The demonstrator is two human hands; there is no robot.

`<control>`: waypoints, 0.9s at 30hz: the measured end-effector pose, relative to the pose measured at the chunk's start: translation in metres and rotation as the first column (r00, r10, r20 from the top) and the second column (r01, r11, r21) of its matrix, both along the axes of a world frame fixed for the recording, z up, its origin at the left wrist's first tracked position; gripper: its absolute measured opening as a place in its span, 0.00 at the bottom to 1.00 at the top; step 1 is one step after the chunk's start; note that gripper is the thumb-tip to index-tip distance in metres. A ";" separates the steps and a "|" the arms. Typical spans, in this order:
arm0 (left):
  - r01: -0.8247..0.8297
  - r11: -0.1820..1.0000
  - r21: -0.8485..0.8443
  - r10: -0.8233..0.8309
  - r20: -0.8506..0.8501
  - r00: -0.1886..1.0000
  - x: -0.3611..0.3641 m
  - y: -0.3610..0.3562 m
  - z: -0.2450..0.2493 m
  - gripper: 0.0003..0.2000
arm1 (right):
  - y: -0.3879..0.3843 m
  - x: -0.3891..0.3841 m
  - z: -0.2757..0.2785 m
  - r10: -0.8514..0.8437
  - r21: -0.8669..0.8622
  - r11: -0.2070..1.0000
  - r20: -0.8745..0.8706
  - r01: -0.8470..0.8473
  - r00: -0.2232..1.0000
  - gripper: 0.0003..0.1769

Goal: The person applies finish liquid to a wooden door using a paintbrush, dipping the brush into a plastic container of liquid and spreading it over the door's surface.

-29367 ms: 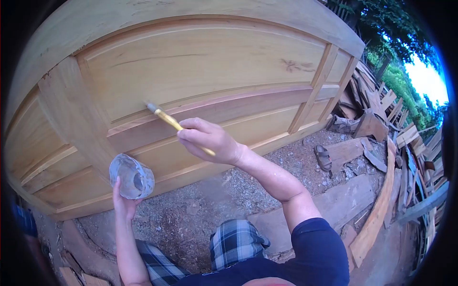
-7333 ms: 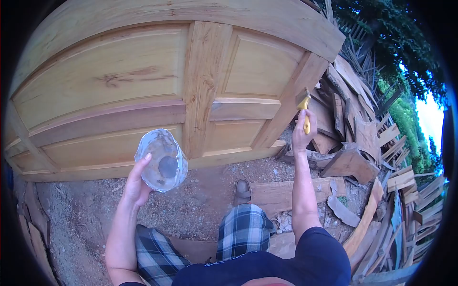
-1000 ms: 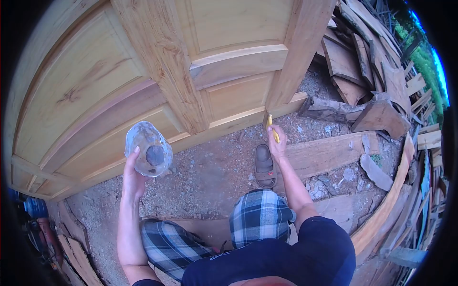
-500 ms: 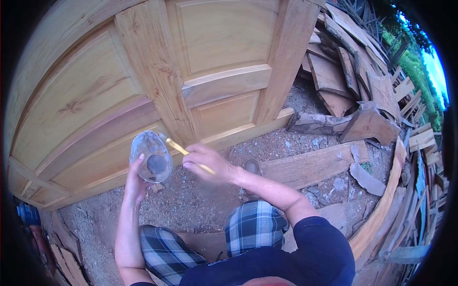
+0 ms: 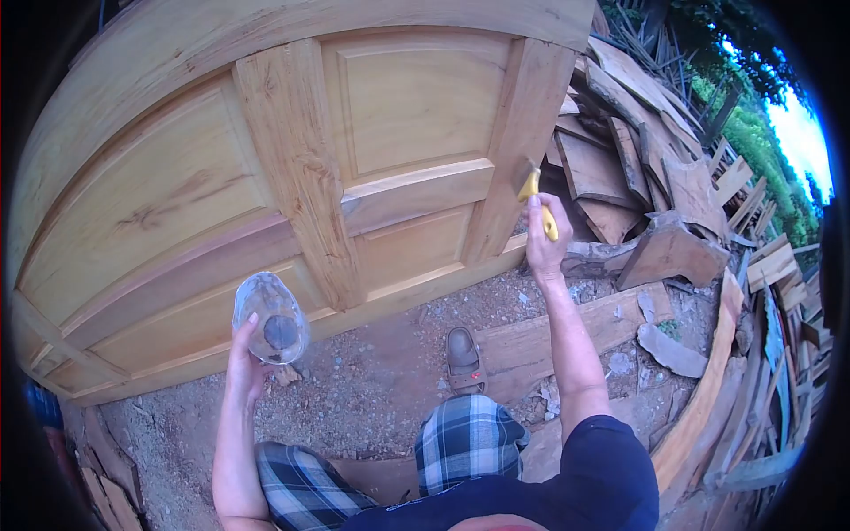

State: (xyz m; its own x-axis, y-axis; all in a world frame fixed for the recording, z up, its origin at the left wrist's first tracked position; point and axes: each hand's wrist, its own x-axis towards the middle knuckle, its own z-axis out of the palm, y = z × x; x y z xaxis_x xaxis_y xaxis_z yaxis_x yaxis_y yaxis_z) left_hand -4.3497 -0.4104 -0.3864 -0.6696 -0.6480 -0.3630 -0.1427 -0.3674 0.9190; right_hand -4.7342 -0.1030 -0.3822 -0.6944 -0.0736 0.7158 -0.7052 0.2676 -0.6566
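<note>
My left hand (image 5: 245, 354) grips a cut, clear plastic container (image 5: 290, 311) by its near side, thumb over the rim; a little liquid or residue shows at its bottom. In my right hand (image 5: 546, 239) is a paintbrush (image 5: 530, 184) with a yellow handle. Its bristles lie at the right-hand stile of a large panelled wooden door (image 5: 416, 106), seeming to touch it. The door stands on its edge before me, with raised panels and pale yellowish wood. The container is held in front of the door's lower left part.
A heap of rough boards (image 5: 602, 164) is stacked right of the door. Planks (image 5: 531, 341) lie on the gravelly ground (image 5: 354, 372). More offcuts (image 5: 699, 442) line the right side. My shoe (image 5: 464, 354) rests beside a plank.
My right hand has carried the paintbrush from beside the container up and right to the door's right stile. My left hand with the container has shifted only slightly down in view.
</note>
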 end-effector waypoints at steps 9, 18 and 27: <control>0.068 0.998 -0.006 -0.067 0.089 0.994 -0.020 0.007 -0.015 0.44 | -0.035 -0.038 0.190 0.465 -0.558 0.602 -0.337 -0.572 0.819 0.13; 0.072 0.997 0.024 -0.074 0.079 0.994 -0.024 -0.006 -0.030 0.44 | -0.005 -0.082 0.019 0.590 -0.908 0.323 -0.029 -0.268 0.807 0.14; 0.036 0.998 0.046 -0.043 0.165 0.985 -0.023 -0.004 -0.034 0.42 | 0.023 -0.001 -0.286 0.565 -0.831 0.468 0.543 0.300 0.622 0.12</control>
